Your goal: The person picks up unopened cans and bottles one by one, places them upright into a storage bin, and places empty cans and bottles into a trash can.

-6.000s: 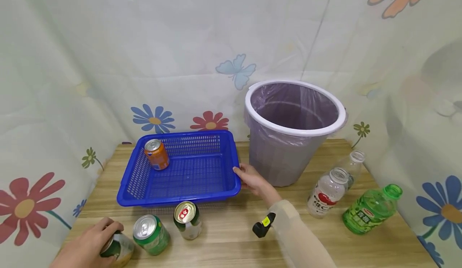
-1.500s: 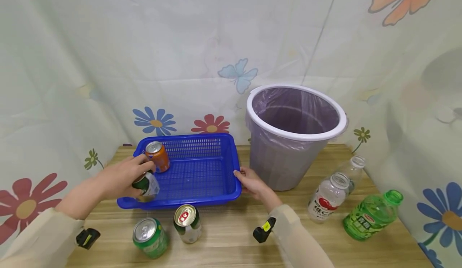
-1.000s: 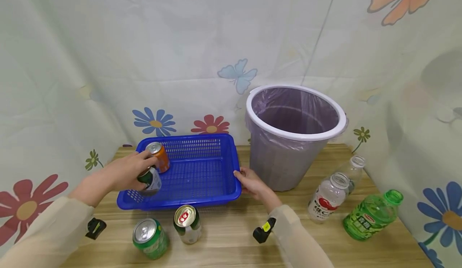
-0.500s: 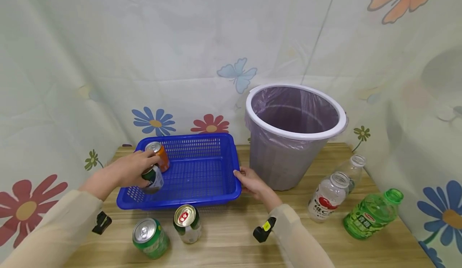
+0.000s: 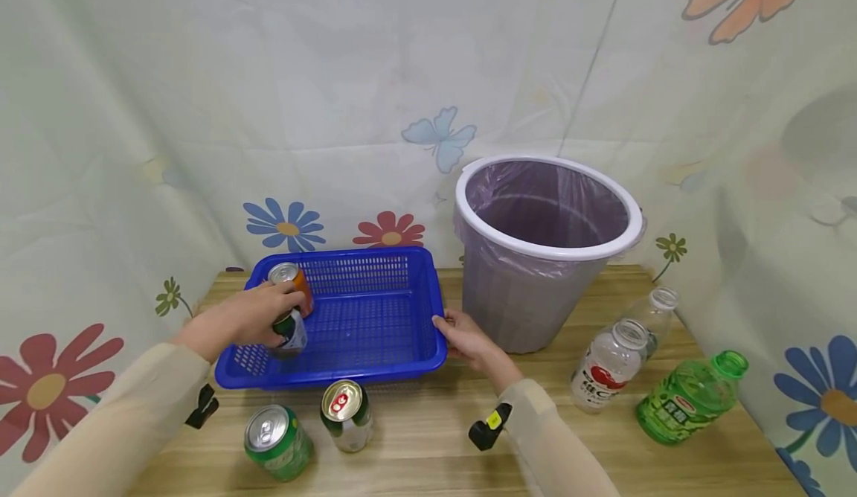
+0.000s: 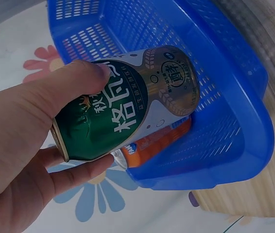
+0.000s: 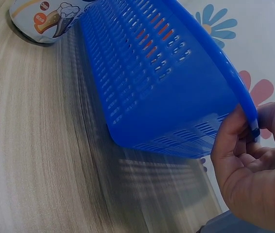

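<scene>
In the head view my left hand (image 5: 257, 315) grips a green, white and gold drink can (image 5: 292, 329) over the left part of the blue plastic basket (image 5: 395, 368). The left wrist view shows thumb and fingers around the top end of this can (image 6: 128, 97). Just behind it an orange can (image 5: 305, 295) stands inside the basket, partly covered by the hand. My right hand (image 5: 469, 337) holds the basket's right rim; in the right wrist view its fingers and thumb (image 7: 227, 145) pinch that rim. Whether the held can touches the basket floor is hidden.
A green can (image 5: 280, 443) and a gold-topped can (image 5: 347, 415) stand before the basket. Behind my right hand is a lined grey bin (image 5: 512, 296). Two clear bottles (image 5: 605, 367) (image 5: 659, 311) and a green bottle (image 5: 689, 400) stand at the right of the wooden table.
My left hand has carried the can from the table's front left up into the basket, then slid slightly rightward over the last second. My right hand stays at the rim.
</scene>
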`<state>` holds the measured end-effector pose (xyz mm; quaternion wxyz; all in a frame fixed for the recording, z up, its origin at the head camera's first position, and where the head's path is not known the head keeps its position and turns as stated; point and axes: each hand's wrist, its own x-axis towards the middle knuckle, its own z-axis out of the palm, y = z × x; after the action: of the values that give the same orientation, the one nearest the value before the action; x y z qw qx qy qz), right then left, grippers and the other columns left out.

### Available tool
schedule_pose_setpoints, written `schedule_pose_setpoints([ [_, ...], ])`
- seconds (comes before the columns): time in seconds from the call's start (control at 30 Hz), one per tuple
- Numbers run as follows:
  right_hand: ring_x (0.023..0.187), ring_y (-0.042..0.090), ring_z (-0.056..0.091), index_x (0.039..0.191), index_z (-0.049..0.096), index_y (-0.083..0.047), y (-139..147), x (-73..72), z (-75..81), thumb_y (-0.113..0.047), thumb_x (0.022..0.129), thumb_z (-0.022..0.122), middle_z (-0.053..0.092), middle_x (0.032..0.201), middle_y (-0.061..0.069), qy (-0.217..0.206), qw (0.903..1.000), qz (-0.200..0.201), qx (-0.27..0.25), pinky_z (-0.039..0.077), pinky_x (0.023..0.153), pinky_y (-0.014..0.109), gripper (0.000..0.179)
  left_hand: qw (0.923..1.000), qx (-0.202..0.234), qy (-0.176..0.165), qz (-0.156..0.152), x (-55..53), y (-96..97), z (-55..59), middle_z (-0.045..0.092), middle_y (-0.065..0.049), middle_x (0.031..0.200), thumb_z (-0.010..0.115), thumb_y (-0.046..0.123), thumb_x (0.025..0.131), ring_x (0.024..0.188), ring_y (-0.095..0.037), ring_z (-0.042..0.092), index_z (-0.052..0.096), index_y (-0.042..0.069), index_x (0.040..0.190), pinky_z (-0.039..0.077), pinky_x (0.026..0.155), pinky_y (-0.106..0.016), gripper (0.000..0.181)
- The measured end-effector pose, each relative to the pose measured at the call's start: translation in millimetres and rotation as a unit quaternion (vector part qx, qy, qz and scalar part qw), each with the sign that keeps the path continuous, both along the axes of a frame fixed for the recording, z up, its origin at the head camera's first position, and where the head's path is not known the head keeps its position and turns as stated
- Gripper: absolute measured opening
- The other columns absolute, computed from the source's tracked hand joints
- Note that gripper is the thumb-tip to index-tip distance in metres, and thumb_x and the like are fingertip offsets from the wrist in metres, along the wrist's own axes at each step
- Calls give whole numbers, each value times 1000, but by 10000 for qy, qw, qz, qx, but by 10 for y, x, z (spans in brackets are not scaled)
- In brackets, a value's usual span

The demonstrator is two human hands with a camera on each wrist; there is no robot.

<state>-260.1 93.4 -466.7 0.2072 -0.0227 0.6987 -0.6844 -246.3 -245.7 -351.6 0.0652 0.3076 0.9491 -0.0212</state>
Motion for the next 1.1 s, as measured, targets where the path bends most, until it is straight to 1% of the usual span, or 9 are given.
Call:
schedule_pose_setpoints([
  [0.2, 84, 22, 65, 121, 41, 9, 3, 0, -3, -17, 98, 41, 57, 112, 27, 29, 10000, 44, -57, 56, 66, 32, 35, 10000, 22, -72, 24, -49, 16, -44, 53, -7, 107, 80, 17, 68, 96, -32, 53, 57, 20, 105, 52, 77, -48, 44],
  [0.33, 83, 22, 65, 121, 41, 10, -1, 9, 1, -17, 98, 41, 56, 112, 28, 53, 9999, 46, -81, 56, 67, 33, 35, 10000, -39, -66, 15, -70, 25, -71, 53, -6, 104, 80, 16, 68, 95, -30, 54, 57, 19, 103, 52, 77, -47, 43],
  [0.53, 85, 23, 65, 123, 41, 9, 9, 7, -3, -17, 99, 40, 57, 113, 28, 24, 10000, 17, -65, 56, 67, 33, 36, 9998, -83, -167, 0, -105, 34, -92, 51, -5, 102, 80, 15, 68, 93, -29, 54, 56, 19, 102, 52, 76, -45, 42],
  [0.67, 85, 22, 65, 123, 41, 9, 8, 4, -5, -17, 98, 41, 58, 111, 25, 18, 10000, 21, -63, 56, 67, 33, 36, 9998, -37, -185, 86, -123, 16, -122, 52, -4, 104, 80, 15, 68, 94, -29, 53, 57, 20, 103, 51, 78, -46, 42],
  [0.8, 85, 21, 65, 122, 41, 9, 3, 5, -1, -17, 98, 41, 58, 111, 24, 0, 10000, 17, -34, 56, 67, 32, 36, 9996, -13, -184, 213, -148, -13, -161, 53, -7, 110, 80, 15, 69, 99, -32, 53, 57, 20, 107, 50, 83, -49, 44],
  [0.9, 85, 23, 65, 122, 41, 9, 1, 8, 1, -17, 98, 41, 57, 112, 27, -10, 10000, -16, -39, 56, 66, 31, 35, 9994, -38, -176, 289, -174, -39, -187, 54, -11, 114, 80, 16, 70, 102, -35, 53, 57, 18, 111, 49, 84, -51, 47],
  [1.1, 85, 24, 65, 119, 42, 9, 7, 14, -2, -16, 98, 41, 55, 113, 29, 38, 10000, -43, -77, 56, 66, 33, 33, 9983, -200, -217, 502, -248, -79, -244, 52, -16, 120, 79, 20, 71, 103, -37, 53, 55, 11, 117, 49, 84, -53, 53],
])
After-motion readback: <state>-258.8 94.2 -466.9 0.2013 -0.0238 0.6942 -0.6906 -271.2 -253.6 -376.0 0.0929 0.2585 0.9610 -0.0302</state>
